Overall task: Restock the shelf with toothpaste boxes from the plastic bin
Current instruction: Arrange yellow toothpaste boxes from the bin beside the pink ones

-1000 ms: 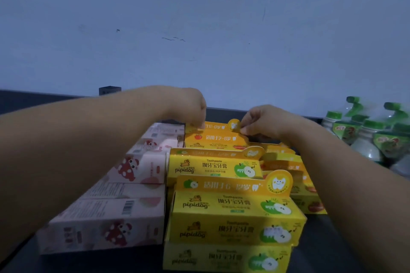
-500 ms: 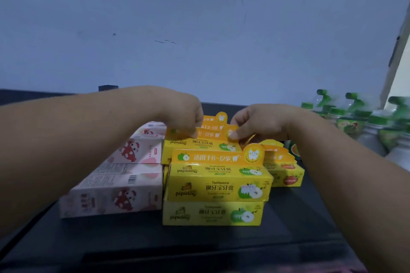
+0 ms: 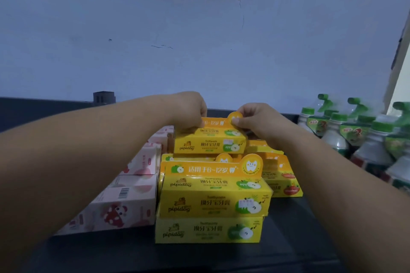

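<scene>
Every yellow carton bears the brand "pipidog" with the word "Toothpaste" above Chinese characters, beside a green apple picture. The orange header cards add "6~12" among more Chinese writing, and a round tab with a cartoon tooth.

We hold one apple pipidog box (image 3: pixel 208 143) up at the back of the yellow column, above and behind the front stack (image 3: pixel 213 204). We cannot tell whether it touches the cartons below it. Our left hand (image 3: pixel 191 111) grips its upper left end, fingers curled over the top edge. Our right hand (image 3: pixel 255 118) pinches the round tab at the right end of its header, thumb on the front.

In the front stack we count three "pipidog" faces, one above another. To their right lie at least two orange-yellow strawberry boxes (image 3: pixel 282 180). To the left, pink boxes (image 3: pixel 126 209) with a red cartoon figure and a barcode run back in a row; we count at least four, their writing too blurred to read.

All stand on the dark shelf (image 3: pixel 292 241). At far right stand green-capped bottles (image 3: pixel 375 139), at least six tops, labels unreadable.
</scene>
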`<state>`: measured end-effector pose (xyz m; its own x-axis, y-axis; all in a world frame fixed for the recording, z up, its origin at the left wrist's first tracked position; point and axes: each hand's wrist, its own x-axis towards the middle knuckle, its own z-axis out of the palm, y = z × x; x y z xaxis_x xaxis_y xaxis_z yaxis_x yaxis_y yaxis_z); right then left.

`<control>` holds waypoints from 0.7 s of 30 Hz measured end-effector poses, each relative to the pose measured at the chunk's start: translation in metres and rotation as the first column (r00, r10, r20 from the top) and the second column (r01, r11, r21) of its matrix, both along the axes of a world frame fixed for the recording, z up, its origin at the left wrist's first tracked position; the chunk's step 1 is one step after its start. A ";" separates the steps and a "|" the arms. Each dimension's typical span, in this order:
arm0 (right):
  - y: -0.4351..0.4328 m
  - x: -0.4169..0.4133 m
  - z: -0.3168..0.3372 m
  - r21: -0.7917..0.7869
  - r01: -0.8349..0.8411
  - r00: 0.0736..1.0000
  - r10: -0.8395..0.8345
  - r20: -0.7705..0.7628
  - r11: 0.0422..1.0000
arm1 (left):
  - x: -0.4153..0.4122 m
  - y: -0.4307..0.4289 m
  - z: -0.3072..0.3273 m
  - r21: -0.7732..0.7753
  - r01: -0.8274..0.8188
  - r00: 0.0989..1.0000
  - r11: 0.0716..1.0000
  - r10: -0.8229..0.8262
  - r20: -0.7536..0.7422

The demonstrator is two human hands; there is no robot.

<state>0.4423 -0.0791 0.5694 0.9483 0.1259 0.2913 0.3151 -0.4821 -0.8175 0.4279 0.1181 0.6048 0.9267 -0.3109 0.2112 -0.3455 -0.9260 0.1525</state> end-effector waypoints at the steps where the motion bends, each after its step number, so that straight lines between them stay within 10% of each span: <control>1: -0.001 0.000 -0.001 0.004 -0.012 1.000 0.012 -0.023 1.000 | -0.001 0.001 0.000 -0.019 0.006 1.000 1.000 -0.007 -0.030; 8: -0.007 -0.005 0.003 0.005 -0.166 0.976 0.165 -0.143 0.986 | -0.013 0.006 0.003 0.028 0.009 0.992 1.000 -0.006 -0.124; 16: 0.011 -0.004 0.000 0.056 -0.001 0.992 -0.006 0.125 0.998 | -0.008 0.010 0.004 0.017 -0.053 0.996 0.998 0.051 0.073; 21: -0.007 -0.015 -0.004 -0.151 -0.004 0.946 -0.045 -0.320 0.989 | -0.007 0.016 0.000 0.039 -0.083 0.995 0.996 0.080 0.055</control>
<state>0.4278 -0.0856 0.5657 0.9911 0.1239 -0.0497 0.0363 -0.6084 -0.7928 0.4211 0.1339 0.6043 0.9371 -0.2443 0.2493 -0.2751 -0.9565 0.0966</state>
